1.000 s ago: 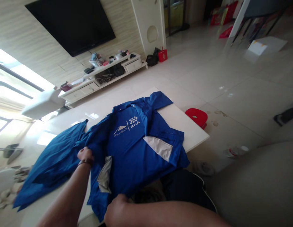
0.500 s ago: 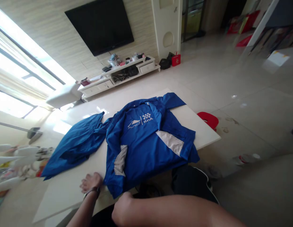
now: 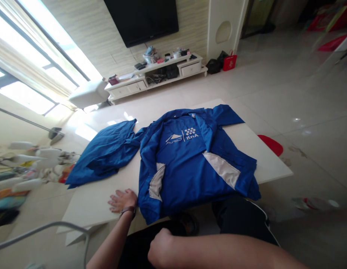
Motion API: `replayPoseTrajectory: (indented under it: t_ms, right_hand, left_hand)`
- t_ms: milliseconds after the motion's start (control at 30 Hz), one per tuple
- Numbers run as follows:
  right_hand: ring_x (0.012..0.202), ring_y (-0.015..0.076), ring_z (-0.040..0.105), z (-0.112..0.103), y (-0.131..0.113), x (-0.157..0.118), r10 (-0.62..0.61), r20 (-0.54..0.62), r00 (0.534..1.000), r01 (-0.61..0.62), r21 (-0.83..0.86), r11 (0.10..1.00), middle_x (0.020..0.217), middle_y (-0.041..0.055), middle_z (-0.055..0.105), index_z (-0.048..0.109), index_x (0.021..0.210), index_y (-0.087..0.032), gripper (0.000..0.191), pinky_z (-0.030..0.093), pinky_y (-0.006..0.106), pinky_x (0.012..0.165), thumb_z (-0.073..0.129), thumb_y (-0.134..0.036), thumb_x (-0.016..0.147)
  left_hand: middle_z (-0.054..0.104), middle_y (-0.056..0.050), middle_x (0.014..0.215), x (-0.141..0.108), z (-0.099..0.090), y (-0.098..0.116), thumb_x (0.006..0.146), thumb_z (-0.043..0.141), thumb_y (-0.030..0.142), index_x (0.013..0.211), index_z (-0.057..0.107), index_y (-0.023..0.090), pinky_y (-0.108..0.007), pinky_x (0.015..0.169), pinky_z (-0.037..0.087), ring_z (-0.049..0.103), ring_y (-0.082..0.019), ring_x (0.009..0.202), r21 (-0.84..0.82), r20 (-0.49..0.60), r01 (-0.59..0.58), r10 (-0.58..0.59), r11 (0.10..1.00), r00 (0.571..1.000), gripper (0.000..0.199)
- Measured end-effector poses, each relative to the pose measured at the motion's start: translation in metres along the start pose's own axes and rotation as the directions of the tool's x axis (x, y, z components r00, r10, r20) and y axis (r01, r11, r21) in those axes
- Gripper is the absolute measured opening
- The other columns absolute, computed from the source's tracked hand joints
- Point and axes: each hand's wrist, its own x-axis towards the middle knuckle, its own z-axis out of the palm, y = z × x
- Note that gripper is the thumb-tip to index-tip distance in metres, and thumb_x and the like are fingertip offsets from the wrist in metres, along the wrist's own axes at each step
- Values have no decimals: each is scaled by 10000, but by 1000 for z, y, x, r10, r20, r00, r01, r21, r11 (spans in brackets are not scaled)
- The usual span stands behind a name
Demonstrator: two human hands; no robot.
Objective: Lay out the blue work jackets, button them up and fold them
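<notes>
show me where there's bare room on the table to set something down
Two patches of the table look bare: at left, between the cloth, left hand and jacket; at right, between the jacket, its sleeve and the table's right edge. The jacket crowds the middle, the cloth the far left.

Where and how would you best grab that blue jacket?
Probably the near hem, from the person's side: the blue jacket lies spread on the white table, but that edge appears to overhang, leaving room to pinch above and below.
</notes>
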Motion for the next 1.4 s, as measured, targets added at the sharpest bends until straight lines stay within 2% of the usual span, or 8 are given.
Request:
replayPoseTrajectory:
  t_ms: [67,167,400,667,867,1033,1267,1400]
  right_hand:
    - [1049,384,722,-7,1,-3,27,134,991,-20,-52,998,1068,191,761,782,1078,-151,296,597,600,832,783,-296,820]
    - [1090,396,708,-5,3,-3,66,127,990,-56,-81,995,1096,209,752,785,1061,-143,252,582,619,866,762,-257,838]
    - [1010,401,733,34,12,2,95,102,990,-90,-50,995,1034,190,769,807,907,-169,147,594,623,815,816,-228,772]
    - [1085,432,700,73,9,-7,76,188,979,-57,-102,993,1114,210,749,818,978,-152,211,525,698,940,804,-183,769]
    - [1037,455,705,66,-9,8,-18,184,983,20,-10,1000,1021,208,763,814,821,-137,60,560,696,877,791,-184,792]
    - [1142,461,655,56,-10,9,2,149,989,1,-22,1000,1103,191,750,804,761,-168,28,490,730,975,823,-188,763]
    - [1227,425,623,51,-7,-3,14,217,976,-2,-56,998,1210,180,722,813,968,-192,144,457,714,1031,737,-170,848]
    - [1202,428,640,50,-7,-2,22,168,986,-16,-40,999,1160,189,739,817,894,-180,88,463,717,1021,765,-173,823]
  left_hand:
    - [469,-273,1503,-2,-2,2,880,443,335,1402,516,133,-677,1035,386,403,-460,1415,-15,-23,39,-39,999,999,564]
    - [453,-251,1529,-5,-5,4,892,429,334,1412,521,147,-657,1069,370,381,-437,1442,-36,-24,70,-71,997,997,560]
    - [428,-233,1560,-9,-13,9,938,376,377,1405,537,135,-634,1142,314,343,-424,1474,-85,-20,95,-97,992,995,550]
    - [404,-220,1576,-9,-12,10,941,370,369,1407,534,124,-624,1171,286,325,-430,1478,-96,-10,102,-103,990,995,552]
    - [419,-247,1557,-7,-7,7,944,385,363,1390,535,122,-657,1138,310,335,-443,1471,-87,-13,82,-83,993,996,529]
    - [414,-245,1561,-7,-7,8,949,374,365,1393,536,119,-654,1147,297,322,-450,1478,-88,-5,93,-94,992,996,533]
    - [443,-253,1531,-7,-10,8,946,396,365,1372,542,127,-665,1119,323,349,-445,1462,-76,-15,84,-85,994,996,510]
    - [463,-262,1507,-8,-12,8,928,424,355,1362,537,133,-669,1092,344,369,-445,1448,-66,-25,67,-68,996,997,500]
